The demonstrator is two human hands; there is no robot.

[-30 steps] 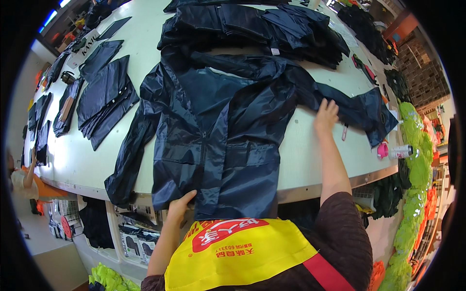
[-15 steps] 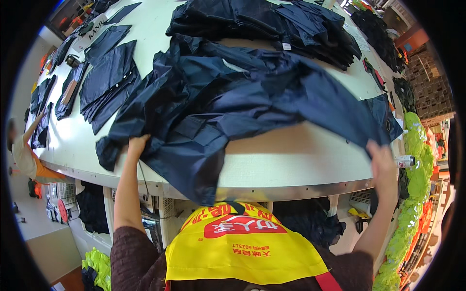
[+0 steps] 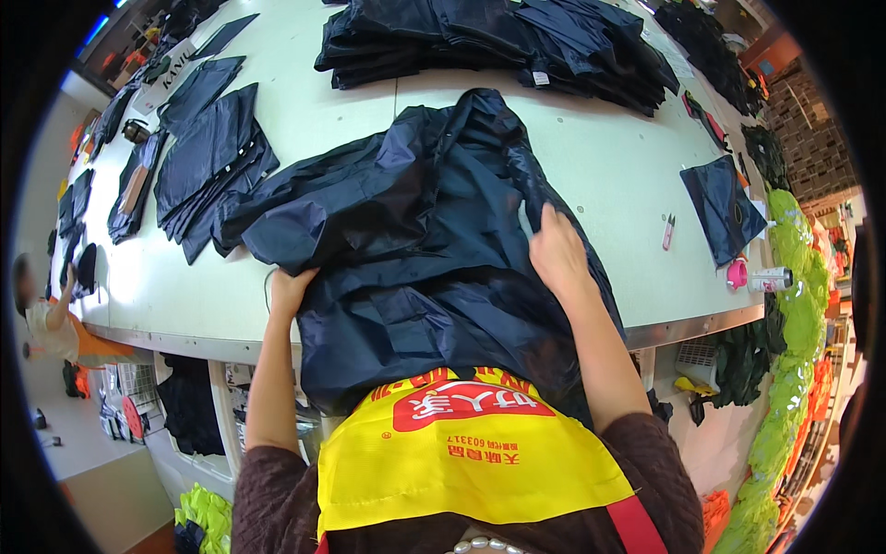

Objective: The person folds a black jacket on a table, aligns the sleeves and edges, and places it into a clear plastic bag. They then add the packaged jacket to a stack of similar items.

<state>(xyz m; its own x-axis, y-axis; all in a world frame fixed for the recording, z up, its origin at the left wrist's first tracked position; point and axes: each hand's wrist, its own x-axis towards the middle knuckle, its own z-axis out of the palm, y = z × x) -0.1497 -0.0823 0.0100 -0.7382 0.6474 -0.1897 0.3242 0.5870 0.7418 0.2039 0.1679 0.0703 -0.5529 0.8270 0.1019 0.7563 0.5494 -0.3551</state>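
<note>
A dark navy jacket (image 3: 383,217) lies crumpled on the white table (image 3: 604,185), its lower part hanging over the front edge against my yellow apron (image 3: 480,462). At its left side, my left hand (image 3: 292,288) grips a fold of the cloth, thumb on top. My right hand (image 3: 557,247) is closed at the jacket's opening, beside a short pale strip on the inner edge; its fingertips are partly hidden. The collar end points away from me, and one sleeve stretches to the left.
Tall stacks of folded dark garments (image 3: 415,42) stand at the far side, with another pile (image 3: 208,152) at left. To the right lie pink thread snips (image 3: 668,233), a folded dark piece (image 3: 720,210), a pink roll (image 3: 736,274) and a can (image 3: 772,280). Another person (image 3: 51,323) works at far left.
My right hand has come in from the far right to the jacket's middle. The jacket has swung down and toward me, uncovering the snips. My left hand has shifted slightly right, still gripping cloth.
</note>
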